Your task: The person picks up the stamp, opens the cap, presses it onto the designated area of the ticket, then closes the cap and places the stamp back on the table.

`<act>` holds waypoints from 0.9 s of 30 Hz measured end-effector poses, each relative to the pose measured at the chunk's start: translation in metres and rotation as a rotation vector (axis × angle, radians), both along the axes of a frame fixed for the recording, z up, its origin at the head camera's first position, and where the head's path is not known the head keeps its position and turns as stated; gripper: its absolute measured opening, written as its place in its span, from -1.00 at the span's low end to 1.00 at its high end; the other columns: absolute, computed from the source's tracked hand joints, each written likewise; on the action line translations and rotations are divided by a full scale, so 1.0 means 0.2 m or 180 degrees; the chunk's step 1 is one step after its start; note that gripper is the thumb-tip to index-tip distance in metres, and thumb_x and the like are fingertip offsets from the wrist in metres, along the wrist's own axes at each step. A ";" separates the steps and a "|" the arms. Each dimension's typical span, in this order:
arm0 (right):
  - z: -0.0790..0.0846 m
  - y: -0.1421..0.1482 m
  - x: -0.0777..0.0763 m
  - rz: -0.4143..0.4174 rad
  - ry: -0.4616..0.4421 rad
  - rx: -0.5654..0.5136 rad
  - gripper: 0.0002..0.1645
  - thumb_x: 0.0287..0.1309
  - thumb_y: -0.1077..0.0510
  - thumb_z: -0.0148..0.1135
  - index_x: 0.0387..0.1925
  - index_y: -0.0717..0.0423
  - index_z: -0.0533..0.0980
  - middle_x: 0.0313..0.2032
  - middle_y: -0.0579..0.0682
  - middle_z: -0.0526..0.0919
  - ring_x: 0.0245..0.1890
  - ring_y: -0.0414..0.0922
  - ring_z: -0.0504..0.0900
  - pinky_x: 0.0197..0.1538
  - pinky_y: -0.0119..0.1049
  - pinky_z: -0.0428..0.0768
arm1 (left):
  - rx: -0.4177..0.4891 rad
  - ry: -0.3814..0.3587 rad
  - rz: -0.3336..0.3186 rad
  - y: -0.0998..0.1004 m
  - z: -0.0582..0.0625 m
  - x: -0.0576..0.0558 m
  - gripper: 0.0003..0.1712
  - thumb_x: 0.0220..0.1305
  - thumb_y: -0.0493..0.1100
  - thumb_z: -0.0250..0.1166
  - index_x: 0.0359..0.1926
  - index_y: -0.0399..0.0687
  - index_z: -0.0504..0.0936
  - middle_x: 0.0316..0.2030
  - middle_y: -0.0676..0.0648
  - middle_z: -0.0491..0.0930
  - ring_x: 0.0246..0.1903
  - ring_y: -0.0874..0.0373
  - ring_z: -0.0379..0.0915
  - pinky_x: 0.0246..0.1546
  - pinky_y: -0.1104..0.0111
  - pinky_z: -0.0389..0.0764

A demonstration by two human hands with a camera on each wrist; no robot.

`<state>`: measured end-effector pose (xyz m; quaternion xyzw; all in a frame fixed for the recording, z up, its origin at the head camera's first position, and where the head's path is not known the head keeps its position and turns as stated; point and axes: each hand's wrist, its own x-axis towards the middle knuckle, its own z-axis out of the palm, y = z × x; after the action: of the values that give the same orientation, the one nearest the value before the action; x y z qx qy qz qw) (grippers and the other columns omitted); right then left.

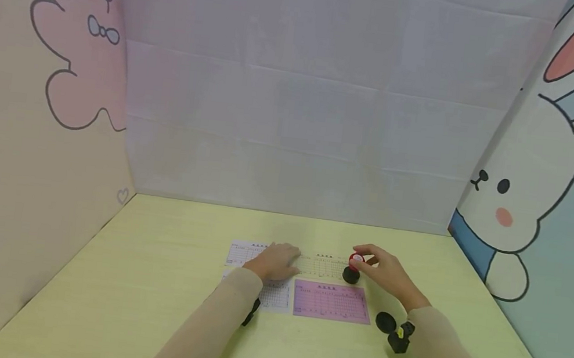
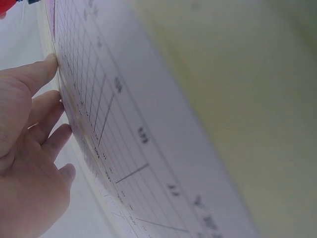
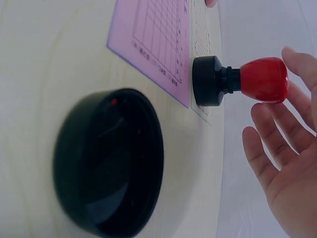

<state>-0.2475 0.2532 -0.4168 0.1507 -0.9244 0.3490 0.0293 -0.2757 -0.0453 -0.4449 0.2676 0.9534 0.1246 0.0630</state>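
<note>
My right hand (image 1: 387,274) holds the red knob of a self-inking stamp (image 3: 265,82) between thumb and fingers. The stamp stands upright, its round black base (image 1: 351,275) on the right end of a pale yellow printed form (image 1: 322,266). To the left, my left hand (image 1: 278,261) rests with its fingertips on the forms, its fingers extended in the left wrist view. Partly under that hand and forearm lie a white form (image 1: 242,252) at the back and another whitish form (image 1: 276,298) in front. A pink form (image 1: 332,302) lies before the yellow one.
A round black stamp cap (image 1: 385,322), hollow side up with red specks inside, sits right of the pink form near my right wrist. The pale wooden table (image 1: 111,300) meets a white sheet (image 1: 290,144) behind and cartoon-printed walls at both sides.
</note>
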 end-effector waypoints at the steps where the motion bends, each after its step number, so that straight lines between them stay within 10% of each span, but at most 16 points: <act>1: 0.00 0.00 0.00 -0.0012 -0.0001 -0.0006 -0.43 0.33 -0.10 0.30 0.22 0.14 0.53 0.02 0.02 0.65 -0.10 -0.03 0.59 -0.12 -0.14 0.54 | 0.0003 0.0020 -0.0012 0.00 -0.01 -0.01 -0.36 0.47 0.07 0.15 0.44 -0.11 0.37 0.41 -0.10 0.33 0.44 -0.01 0.13 0.46 -0.03 -0.02; 27: -0.01 0.03 -0.05 -0.0200 -0.0246 -0.0399 -0.43 0.35 -0.12 0.26 0.20 0.17 0.54 -0.07 0.02 0.68 -0.12 -0.03 0.58 -0.15 -0.22 0.55 | 0.0050 -0.0051 -0.0126 0.03 0.06 -0.09 -0.35 0.47 0.06 0.16 0.44 -0.12 0.35 0.43 -0.11 0.31 0.45 -0.02 0.12 0.47 -0.01 -0.03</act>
<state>-0.2566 0.2584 -0.4183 0.1059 -0.9055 0.4107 0.0139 -0.2932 -0.0392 -0.4337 0.2859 0.9464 0.1329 0.0709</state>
